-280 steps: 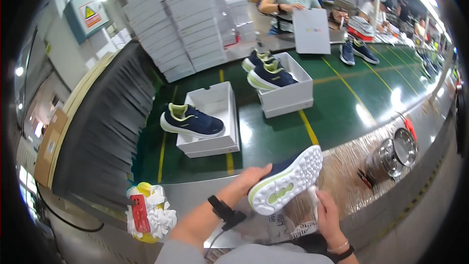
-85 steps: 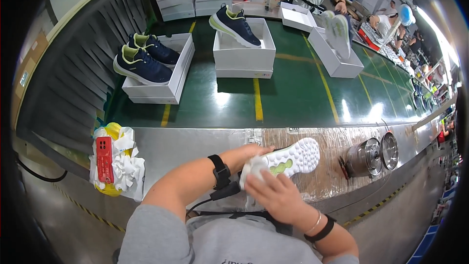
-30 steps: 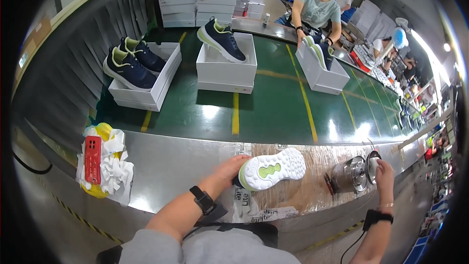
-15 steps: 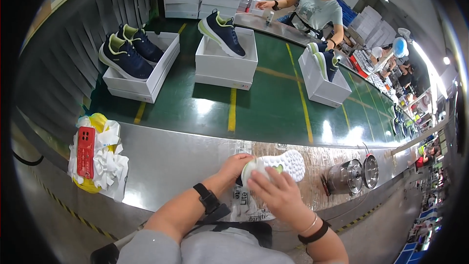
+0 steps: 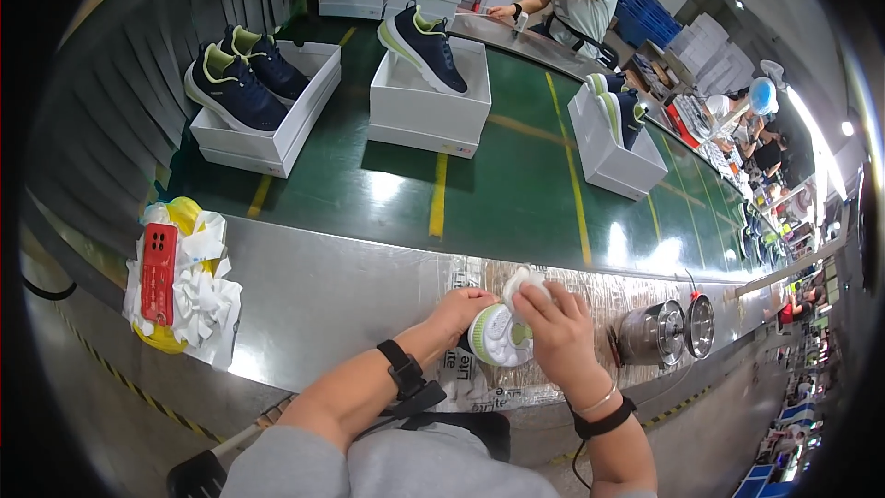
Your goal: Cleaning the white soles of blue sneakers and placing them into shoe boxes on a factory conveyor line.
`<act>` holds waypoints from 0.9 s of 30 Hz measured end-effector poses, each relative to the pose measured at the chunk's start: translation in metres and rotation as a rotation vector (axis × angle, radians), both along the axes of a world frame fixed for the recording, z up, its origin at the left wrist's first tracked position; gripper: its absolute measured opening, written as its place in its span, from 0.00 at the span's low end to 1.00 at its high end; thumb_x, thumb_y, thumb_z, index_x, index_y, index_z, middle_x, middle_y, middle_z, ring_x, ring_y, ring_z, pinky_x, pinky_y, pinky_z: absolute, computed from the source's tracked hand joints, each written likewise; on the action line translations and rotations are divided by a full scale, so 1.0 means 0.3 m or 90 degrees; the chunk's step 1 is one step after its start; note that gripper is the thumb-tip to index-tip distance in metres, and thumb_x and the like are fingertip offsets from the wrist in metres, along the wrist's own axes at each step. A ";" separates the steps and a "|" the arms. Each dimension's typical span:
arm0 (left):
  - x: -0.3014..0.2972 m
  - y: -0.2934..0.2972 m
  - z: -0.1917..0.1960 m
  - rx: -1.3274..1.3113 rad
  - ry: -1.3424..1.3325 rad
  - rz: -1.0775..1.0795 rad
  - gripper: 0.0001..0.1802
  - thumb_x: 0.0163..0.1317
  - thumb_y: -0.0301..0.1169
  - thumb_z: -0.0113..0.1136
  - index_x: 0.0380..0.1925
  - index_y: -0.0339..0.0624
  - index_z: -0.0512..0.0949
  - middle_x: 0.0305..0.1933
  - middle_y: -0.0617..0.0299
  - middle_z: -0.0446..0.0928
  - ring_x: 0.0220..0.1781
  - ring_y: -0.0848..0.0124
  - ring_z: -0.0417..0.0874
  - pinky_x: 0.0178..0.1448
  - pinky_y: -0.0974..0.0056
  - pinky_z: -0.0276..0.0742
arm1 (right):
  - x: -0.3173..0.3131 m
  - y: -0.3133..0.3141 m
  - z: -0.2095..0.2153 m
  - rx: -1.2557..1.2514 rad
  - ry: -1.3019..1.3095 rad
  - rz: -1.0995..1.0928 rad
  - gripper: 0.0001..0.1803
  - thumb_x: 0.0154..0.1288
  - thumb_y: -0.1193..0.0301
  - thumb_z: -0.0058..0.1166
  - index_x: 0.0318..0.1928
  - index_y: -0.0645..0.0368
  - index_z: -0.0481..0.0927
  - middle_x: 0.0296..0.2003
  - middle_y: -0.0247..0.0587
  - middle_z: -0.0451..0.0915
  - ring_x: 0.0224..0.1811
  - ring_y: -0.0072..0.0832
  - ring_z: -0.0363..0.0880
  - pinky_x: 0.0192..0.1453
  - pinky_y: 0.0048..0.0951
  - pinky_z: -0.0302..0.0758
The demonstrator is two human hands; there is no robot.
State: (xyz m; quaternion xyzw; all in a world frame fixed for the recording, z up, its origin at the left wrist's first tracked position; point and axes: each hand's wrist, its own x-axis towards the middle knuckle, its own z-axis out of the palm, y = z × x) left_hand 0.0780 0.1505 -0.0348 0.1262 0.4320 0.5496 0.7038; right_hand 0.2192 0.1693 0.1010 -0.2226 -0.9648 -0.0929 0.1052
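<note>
My left hand (image 5: pixel 459 312) grips a dark shoe (image 5: pixel 503 337) whose white and light-green sole is turned up, with the heel end toward me. My right hand (image 5: pixel 564 339) is closed on a wad of white cloth or tissue (image 5: pixel 523 284) at the far side of the sole. Whether that wad touches the shoe, I cannot tell. Under both hands, the metal bench (image 5: pixel 323 300) is partly covered with clear taped plastic over cardboard.
On the green conveyor (image 5: pixel 369 194) stand white boxes with navy shoes: left box (image 5: pixel 238 155), middle box (image 5: pixel 426 120), right box (image 5: pixel 619 161). Beside my right hand is a metal pot (image 5: pixel 653 332). A red phone (image 5: pixel 159 272) lies on crumpled white paper at left. A co-worker (image 5: pixel 581 0) stands across.
The shoe has tipped so its sole looks foreshortened. My right hand has moved off the sole's middle, now showing the white wad. The co-worker has turned left, both arms reaching that way.
</note>
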 end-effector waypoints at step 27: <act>0.001 0.018 0.034 -0.011 0.048 -0.048 0.10 0.59 0.31 0.61 0.36 0.35 0.79 0.33 0.58 0.81 0.31 0.72 0.82 0.35 0.67 0.79 | 0.066 0.053 -0.017 0.009 0.039 -0.044 0.22 0.49 0.75 0.51 0.50 0.56 0.77 0.52 0.37 0.75 0.53 0.40 0.72 0.47 0.40 0.70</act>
